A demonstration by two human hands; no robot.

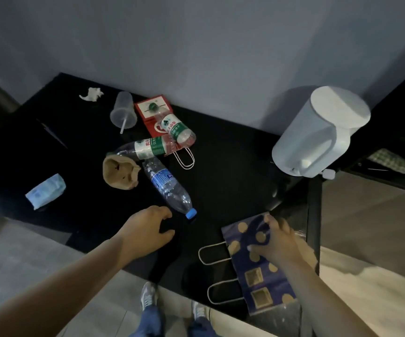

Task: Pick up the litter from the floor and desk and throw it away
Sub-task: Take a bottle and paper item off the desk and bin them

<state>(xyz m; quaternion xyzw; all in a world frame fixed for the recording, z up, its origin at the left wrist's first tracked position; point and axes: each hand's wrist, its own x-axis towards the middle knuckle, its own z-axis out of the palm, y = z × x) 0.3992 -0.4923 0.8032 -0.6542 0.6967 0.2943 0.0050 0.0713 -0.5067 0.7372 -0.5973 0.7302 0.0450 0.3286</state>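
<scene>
Barely started, I'd say. Pretty much all the litter sits on the black counter [233,166]. At the back there's a crumpled tissue [91,94], a plastic cup [123,110] with a straw, and a red paper bag [149,115]. One green bottle [177,128] lies on top of that bag and a second green bottle [148,148] lies against its lower edge. There's also a squashed brown paper cup [120,172] and a blue-capped bottle [166,186] lying on its side.

The left hand [148,229] hovers just beside that bottle's cap, fingers loosely curled, holding nothing. The right hand [278,242] grips the blue spotted bag [264,288], fingers curled over it; the bag lies flat on the near right corner. My guess is it's either the trash bag or the first pickup.

There's no bin in view and I can't spot litter on the visible bit of floor, so basically everything's left. The white kettle [318,132] and the tissue pack [46,190] probably stay.
</scene>
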